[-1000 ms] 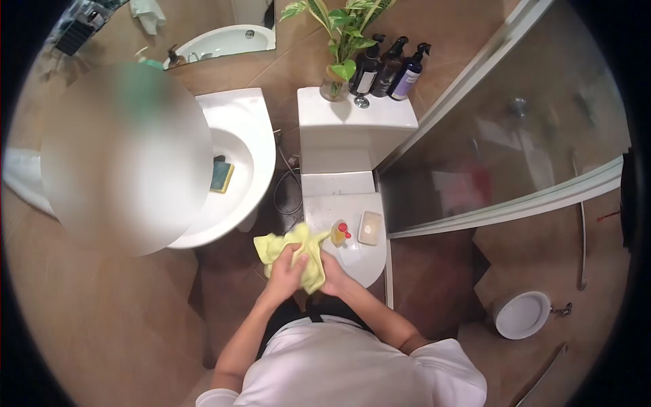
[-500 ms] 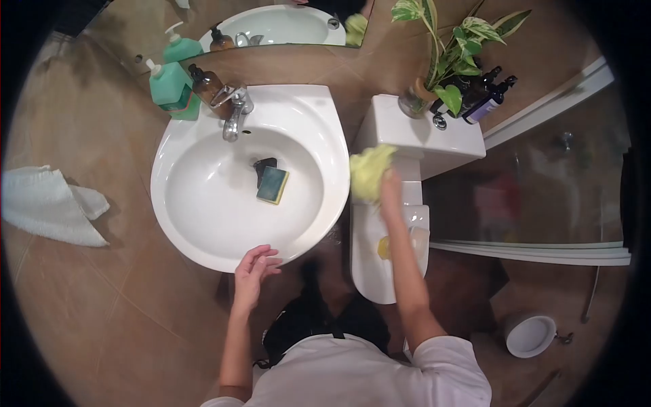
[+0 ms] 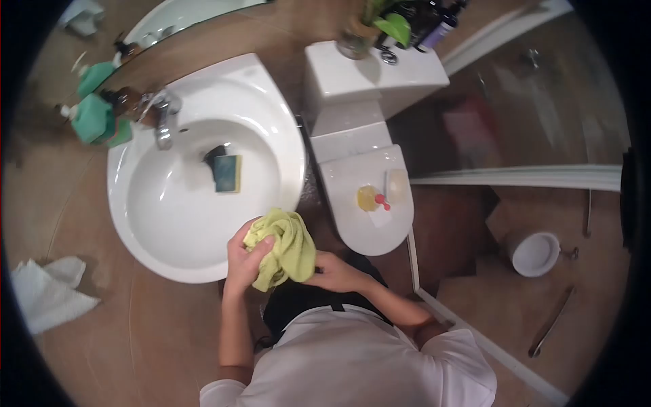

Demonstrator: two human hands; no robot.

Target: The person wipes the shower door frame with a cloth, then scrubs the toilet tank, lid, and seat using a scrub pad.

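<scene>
A bunched yellow-green cloth (image 3: 288,247) is held between my two hands, just past the front rim of the white sink (image 3: 203,271). My left hand (image 3: 245,261) grips its left side, thumb on top. At its lower right side is my right hand (image 3: 336,273), whose fingertips are partly hidden by the fabric. Inside the basin, a green and yellow sponge (image 3: 228,173) lies on a dark object (image 3: 214,157) near the drain.
On the closed toilet lid (image 3: 369,234) sit a yellow container with a red top (image 3: 368,198) and a soap-like bar (image 3: 398,185). A green pump bottle (image 3: 93,120) stands beside the faucet (image 3: 164,122). A white towel (image 3: 51,295) hangs at left.
The cloth has moved from above the toilet to between my hands. My left hand has closed on it, and my right hand has come back towards my body. The view has shifted.
</scene>
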